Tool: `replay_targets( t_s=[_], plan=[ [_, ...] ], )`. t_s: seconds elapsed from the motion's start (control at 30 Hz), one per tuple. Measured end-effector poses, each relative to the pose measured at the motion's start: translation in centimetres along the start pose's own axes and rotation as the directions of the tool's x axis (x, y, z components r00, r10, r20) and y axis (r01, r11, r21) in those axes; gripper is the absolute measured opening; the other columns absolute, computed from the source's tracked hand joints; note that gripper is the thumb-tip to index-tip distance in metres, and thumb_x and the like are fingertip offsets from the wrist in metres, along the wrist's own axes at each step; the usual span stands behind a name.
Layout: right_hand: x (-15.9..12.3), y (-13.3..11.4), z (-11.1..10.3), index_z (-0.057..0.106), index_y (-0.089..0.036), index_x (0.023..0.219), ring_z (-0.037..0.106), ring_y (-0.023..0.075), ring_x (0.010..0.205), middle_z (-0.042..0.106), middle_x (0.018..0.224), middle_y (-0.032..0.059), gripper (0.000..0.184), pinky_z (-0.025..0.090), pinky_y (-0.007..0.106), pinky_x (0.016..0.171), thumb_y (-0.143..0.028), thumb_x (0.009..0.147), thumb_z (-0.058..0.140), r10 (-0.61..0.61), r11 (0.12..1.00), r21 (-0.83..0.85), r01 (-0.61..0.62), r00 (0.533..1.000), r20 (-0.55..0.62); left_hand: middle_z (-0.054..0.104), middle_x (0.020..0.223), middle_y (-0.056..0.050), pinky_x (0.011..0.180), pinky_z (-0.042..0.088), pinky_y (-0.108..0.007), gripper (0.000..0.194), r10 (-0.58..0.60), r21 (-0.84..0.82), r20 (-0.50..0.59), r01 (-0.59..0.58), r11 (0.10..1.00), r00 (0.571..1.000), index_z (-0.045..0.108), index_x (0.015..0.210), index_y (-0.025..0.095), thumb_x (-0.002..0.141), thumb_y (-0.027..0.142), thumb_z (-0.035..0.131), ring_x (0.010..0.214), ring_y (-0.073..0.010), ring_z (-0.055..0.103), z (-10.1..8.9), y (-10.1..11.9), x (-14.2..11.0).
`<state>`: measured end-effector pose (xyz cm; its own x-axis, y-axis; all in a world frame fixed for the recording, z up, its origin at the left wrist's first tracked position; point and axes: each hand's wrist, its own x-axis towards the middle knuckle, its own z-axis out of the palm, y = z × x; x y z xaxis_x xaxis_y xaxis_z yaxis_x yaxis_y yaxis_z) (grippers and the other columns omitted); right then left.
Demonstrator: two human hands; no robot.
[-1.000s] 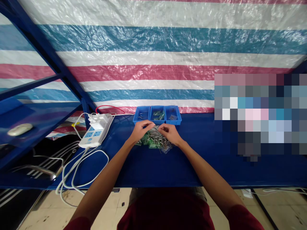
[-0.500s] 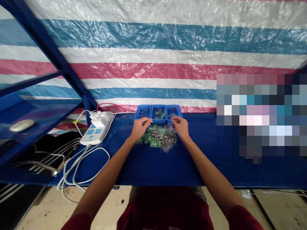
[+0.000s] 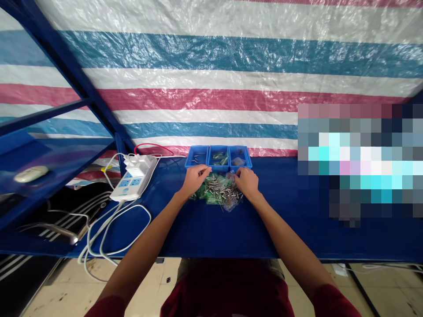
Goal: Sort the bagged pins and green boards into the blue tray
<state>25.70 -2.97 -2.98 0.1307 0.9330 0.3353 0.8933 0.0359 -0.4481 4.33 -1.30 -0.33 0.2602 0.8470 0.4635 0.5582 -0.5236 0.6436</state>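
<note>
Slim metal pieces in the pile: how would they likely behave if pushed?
The metal pieces look slim and rod-like, so they may roll or slide. Their metallic shine suggests they are stiff. Many lie crisscrossed, so pushing one would probably shift its neighbours.

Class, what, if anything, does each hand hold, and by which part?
It cannot be told: the left hand and right hand curl near the metal pieces; any hold is hidden or too small.

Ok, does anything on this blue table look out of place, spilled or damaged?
The looped white power cord looks untidy, drooping past the front edge of the blue table. Silver metal pins and small green pieces lie jumbled, not clearly spilled; no damage shows.
</note>
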Motion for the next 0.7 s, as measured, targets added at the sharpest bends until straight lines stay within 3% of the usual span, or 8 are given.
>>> replay_targets(
  t_s=[0.13, 0.2, 0.3, 0.5, 0.7],
  plan=[
    [0.0, -0.5, -0.3, 0.062, -0.021, 0.078, 0.059, 0.0165, 0.07, 0.065, 0.081, 0.0039, 0.013, 0.042, 0.026, 0.064, -0.025, 0.087, 0.052, -0.109, 0.968, 0.212, 0.131, 0.988, -0.112, 0.069, 0.07, -0.004, 0.061, 0.042, -0.025, 0.032, 0.001, -0.027, 0.004, -0.001, 1.0, 1.0, 0.069, 0.077, 0.015, 0.088, 0.04, 0.051, 0.063, -0.0152, 0.058, 0.0, 0.3, 0.0],
    [-0.2, -1.0, -0.5, 0.061, -0.02, 0.083, 0.058, 0.0158, 0.069, 0.065, 0.082, 0.0035, 0.016, 0.043, 0.027, 0.066, -0.029, 0.09, 0.049, -0.172, 0.916, 0.338, 0.218, 0.972, -0.159, 0.071, 0.085, -0.006, 0.063, 0.044, -0.025, 0.03, 0.008, -0.087, 0.011, -0.007, 0.996, 1.0, 0.07, 0.09, 0.015, 0.086, 0.04, 0.054, 0.072, -0.0165, 0.061, 0.0, 0.7, -0.1],
    [-0.6, -1.7, -0.7, 0.06, -0.02, 0.085, 0.058, 0.0155, 0.068, 0.065, 0.083, 0.0038, 0.019, 0.044, 0.027, 0.067, -0.033, 0.09, 0.049, -0.259, 0.816, 0.488, 0.311, 0.95, -0.173, 0.069, 0.109, -0.009, 0.068, 0.049, -0.025, 0.04, 0.01, -0.21, 0.066, 0.004, 0.978, 0.998, 0.063, 0.114, 0.017, 0.082, 0.041, 0.062, 0.087, -0.0186, 0.064, 0.3, 1.3, -0.2],
    [-1.4, -2.7, -0.6, 0.058, -0.021, 0.084, 0.059, 0.0147, 0.057, 0.062, 0.069, 0.0005, 0.022, 0.049, 0.027, 0.06, -0.042, 0.087, 0.053, -0.196, 0.637, 0.755, 0.157, 0.98, -0.037, 0.071, 0.082, -0.006, 0.072, 0.052, -0.03, 0.028, -0.033, -0.349, 0.184, 0.097, 0.932, 0.982, 0.068, 0.086, 0.014, 0.081, 0.042, 0.063, 0.074, -0.0181, 0.066, 1.0, 1.5, -0.5],
    [-1.6, -2.8, -0.5, 0.058, -0.022, 0.086, 0.058, 0.0145, 0.056, 0.06, 0.066, -0.0008, 0.019, 0.049, 0.028, 0.06, -0.04, 0.087, 0.052, -0.166, 0.587, 0.793, 0.162, 0.983, -0.077, 0.066, 0.066, -0.001, 0.065, 0.052, -0.028, 0.037, -0.101, -0.515, 0.192, 0.188, 0.836, 0.976, 0.06, 0.105, 0.015, 0.078, 0.039, 0.067, 0.06, -0.0151, 0.063, 0.8, 1.9, -0.4]
  ],
)
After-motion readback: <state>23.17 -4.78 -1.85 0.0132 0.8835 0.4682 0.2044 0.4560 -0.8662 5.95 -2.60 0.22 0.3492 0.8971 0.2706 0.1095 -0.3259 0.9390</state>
